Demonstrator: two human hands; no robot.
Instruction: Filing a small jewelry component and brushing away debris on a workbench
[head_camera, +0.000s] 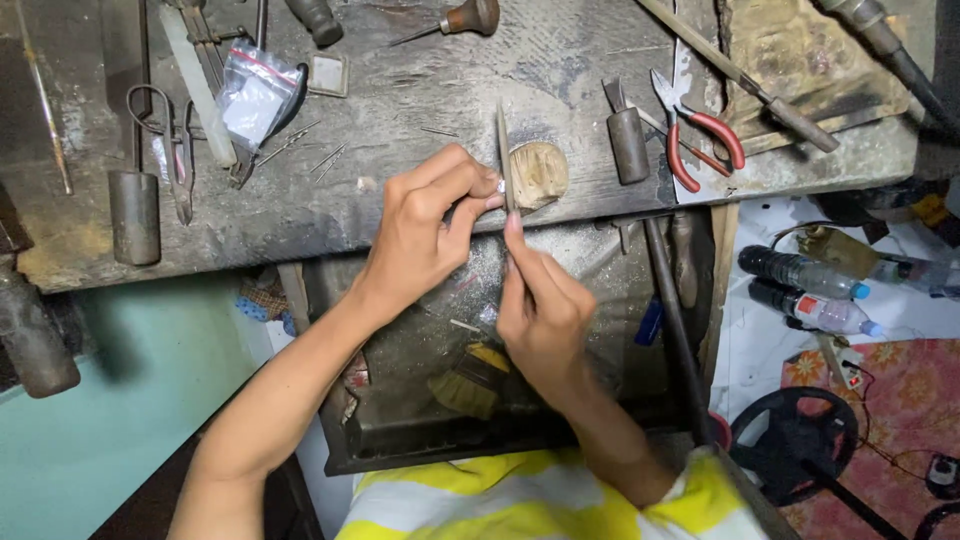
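Note:
My left hand (425, 225) pinches something tiny at its fingertips, pressed against a worn wooden peg (538, 172) that sticks out from the bench edge; the piece itself is too small to make out. My right hand (540, 310) grips a thin flat file (504, 155), its blade standing upright beside the left fingertips and the peg. Both hands meet at the front edge of the scarred dark workbench (420, 90).
Red-handled pliers (700, 135), a short metal cylinder (628, 145), scissors (165, 140), a small plastic bag (255, 95) and loose needles lie on the bench. Under it sits a catch tray (430, 440) with a brush (472, 380). Water bottles (810, 290) lie on the floor at right.

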